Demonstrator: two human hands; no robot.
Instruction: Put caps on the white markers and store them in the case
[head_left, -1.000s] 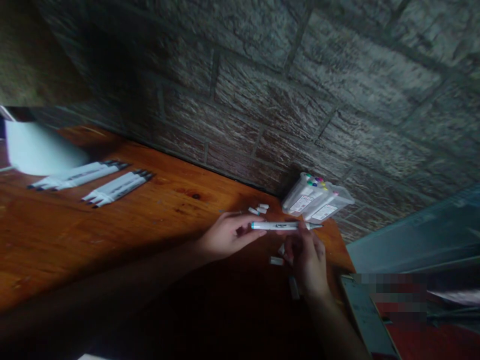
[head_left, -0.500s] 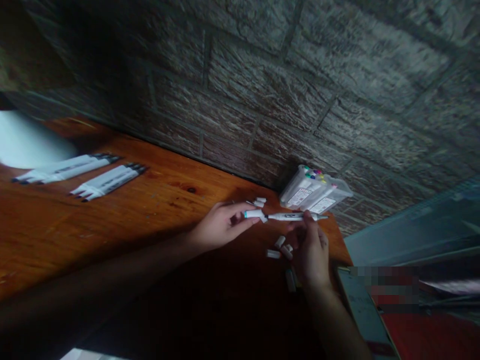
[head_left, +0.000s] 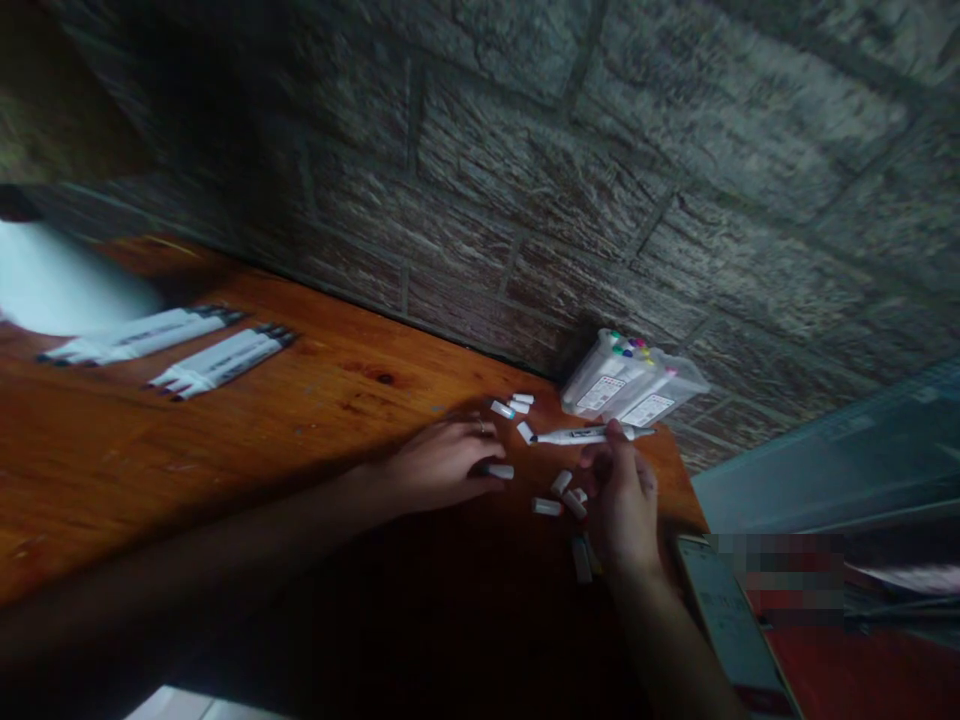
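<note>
In my right hand is an uncapped white marker, held level with its dark tip pointing left. My left hand rests low over the table, thumb and forefinger around a white marker cap. Just beyond those fingers lie several loose caps, among them one with a blue end and a tilted white cap. Nearer my right hand are more loose caps, including a white one and a greyish one in shadow.
A clear plastic case with several colour-tipped markers stands against the stone wall. Two rows of uncapped markers lie on the wooden table at left. A blurred white object is at far left.
My left hand has let go of the blue-ended cap, which now lies on the table, and has moved slightly nearer to another cap. The right hand keeps the marker almost still.
</note>
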